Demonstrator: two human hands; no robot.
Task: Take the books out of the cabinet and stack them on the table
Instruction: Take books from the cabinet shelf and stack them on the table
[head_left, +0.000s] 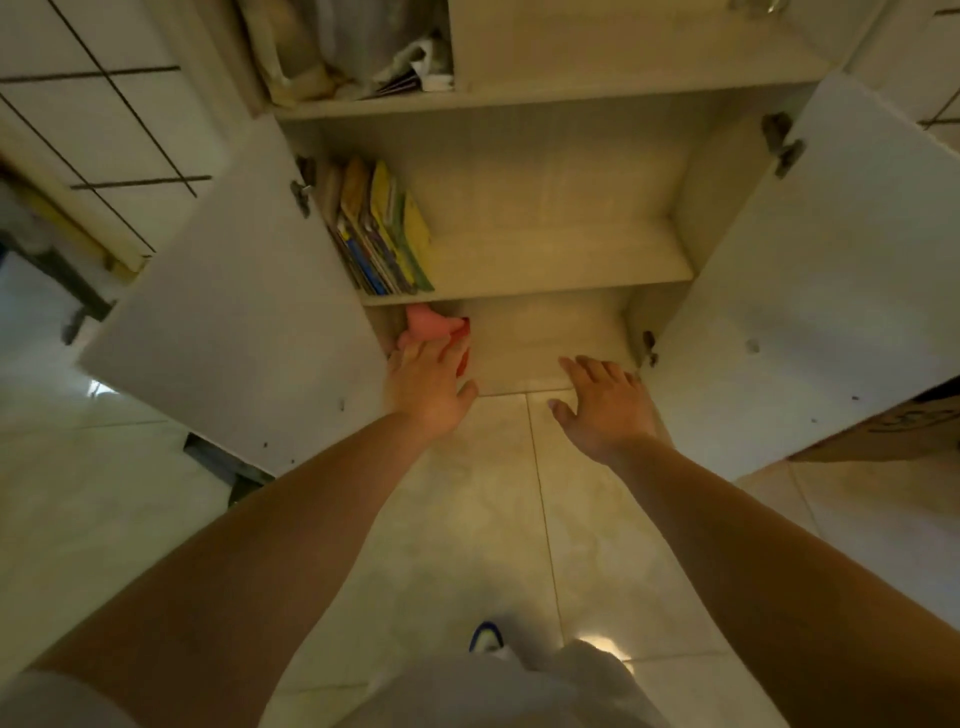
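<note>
My left hand (428, 387) is spread, palm down, at the mouth of the bottom compartment of the cabinet (524, 101). Its fingertips overlap a pink and red object (431, 327) at that compartment's left side; I cannot tell whether they touch it, and nothing is clasped. My right hand (602, 402) is likewise spread and empty, level with the left and well apart from it, over the compartment's right front edge.

The books (382, 228) stand one shelf above the left hand, directly beyond its fingertips, packed against the left wall. Their long axes run upright, leaning slightly, spines toward me. The left hand is clearly nearer; the right would have to cross the full shelf width.

Both forearms are extended forward and down, wrists straight. I judge that the next move requires raising the left hand one shelf. The table is not in view.
</note>
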